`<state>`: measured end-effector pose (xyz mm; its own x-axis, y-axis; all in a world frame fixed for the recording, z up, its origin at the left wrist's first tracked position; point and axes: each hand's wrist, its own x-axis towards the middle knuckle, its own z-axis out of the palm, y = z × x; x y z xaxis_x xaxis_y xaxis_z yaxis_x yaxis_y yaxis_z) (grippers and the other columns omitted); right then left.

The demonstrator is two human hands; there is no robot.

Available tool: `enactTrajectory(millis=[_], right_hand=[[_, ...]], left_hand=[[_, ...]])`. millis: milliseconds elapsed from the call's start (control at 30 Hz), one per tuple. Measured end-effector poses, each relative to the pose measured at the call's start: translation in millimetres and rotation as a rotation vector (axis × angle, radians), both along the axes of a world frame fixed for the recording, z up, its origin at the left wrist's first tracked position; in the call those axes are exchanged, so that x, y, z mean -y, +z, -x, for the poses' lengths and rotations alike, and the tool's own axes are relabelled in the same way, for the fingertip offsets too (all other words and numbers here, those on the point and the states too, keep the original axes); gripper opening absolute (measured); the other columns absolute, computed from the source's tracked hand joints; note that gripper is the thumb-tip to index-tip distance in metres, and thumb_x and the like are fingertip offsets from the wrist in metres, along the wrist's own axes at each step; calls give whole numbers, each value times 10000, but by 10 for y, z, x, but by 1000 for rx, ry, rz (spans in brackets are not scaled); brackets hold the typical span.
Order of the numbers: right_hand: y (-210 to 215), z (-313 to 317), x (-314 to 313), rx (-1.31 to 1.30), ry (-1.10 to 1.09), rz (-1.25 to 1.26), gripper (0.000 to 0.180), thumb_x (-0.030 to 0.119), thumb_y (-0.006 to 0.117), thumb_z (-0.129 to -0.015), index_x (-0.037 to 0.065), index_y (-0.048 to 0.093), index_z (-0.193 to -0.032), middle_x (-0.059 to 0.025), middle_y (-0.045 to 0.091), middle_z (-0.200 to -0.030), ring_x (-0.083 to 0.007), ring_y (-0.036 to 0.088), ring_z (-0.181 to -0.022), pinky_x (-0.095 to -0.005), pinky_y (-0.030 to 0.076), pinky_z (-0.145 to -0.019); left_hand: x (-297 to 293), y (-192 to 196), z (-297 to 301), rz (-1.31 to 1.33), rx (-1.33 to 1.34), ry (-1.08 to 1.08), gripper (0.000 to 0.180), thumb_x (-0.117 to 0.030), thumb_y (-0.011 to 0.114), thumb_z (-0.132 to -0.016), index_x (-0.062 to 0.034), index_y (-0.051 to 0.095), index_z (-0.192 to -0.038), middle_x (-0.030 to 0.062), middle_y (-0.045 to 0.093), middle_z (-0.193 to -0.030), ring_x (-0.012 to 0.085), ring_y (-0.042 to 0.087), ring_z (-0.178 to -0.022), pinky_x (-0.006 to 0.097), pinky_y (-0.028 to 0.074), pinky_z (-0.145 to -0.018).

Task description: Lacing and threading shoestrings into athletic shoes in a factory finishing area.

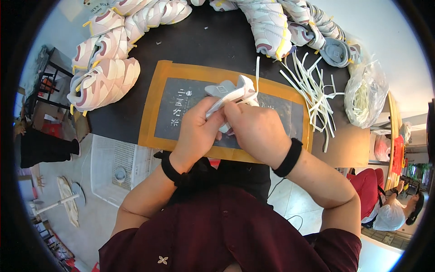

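Observation:
A small pale shoe upper (232,94) with a grey lining is held over the board, in front of my body. My left hand (199,124) is closed round its near left side, thumb on top. My right hand (259,129) is closed in a pinch against the same upper, its fingertips meeting those of the left. A white shoelace (258,72) sticks up from the upper's far right side. What exactly the right fingertips grip is hidden behind the knuckles. Under both hands lies a dark board (152,106) edged with orange-brown tape.
Nested pale shoe uppers lie on the black table (213,45) in left (106,84) and right stacks (267,31). Loose white laces (317,93) lie right of the board, beside a clear plastic bag (366,99). A white crate (102,158) stands below left; a seated person (389,213) is at far right.

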<state>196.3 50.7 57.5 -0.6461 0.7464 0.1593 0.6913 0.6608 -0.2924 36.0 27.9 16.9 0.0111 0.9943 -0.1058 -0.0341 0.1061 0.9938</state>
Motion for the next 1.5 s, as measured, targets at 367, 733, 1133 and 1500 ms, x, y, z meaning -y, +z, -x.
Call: enactTrajectory(millis=[367, 733, 1133, 1500], right_hand=[[-122, -81, -163, 78, 126, -19, 172, 78, 565, -851, -14, 607, -990, -191, 668, -823, -297, 668, -733, -351, 525, -649], [-109, -65, -280, -225, -127, 559, 162, 57, 601, -832, -6, 594, -981, -178, 674, -874, -291, 686, -785, -375, 544, -667], [-68, 29, -201, -287, -230, 639, 145, 93, 621, -829, 5, 585, -938, -195, 672, -870, -334, 696, -826, -423, 553, -695], [-48, 86, -88, -13, -105, 322, 168, 55, 608, -833, 5, 600, -993, -220, 668, -895, -327, 690, -842, -392, 548, -727]], left_hand=[[-12, 51, 15, -22, -102, -98, 285, -100, 552, -969, -10, 599, -1235, 56, 653, -998, 81, 613, -731, 206, 488, -545], [-13, 35, 28, 16, -68, -109, 245, -137, 550, -982, -10, 609, -1184, 38, 633, -940, 81, 594, -716, 211, 480, -546], [-3, 2, 10, -9, -81, -102, 216, -113, 532, -975, -9, 612, -1146, 44, 623, -929, 79, 594, -733, 203, 481, -538], [4, 24, 32, -22, -109, -109, 224, -112, 531, -973, -17, 605, -1161, 33, 621, -912, 80, 588, -712, 203, 474, -543]])
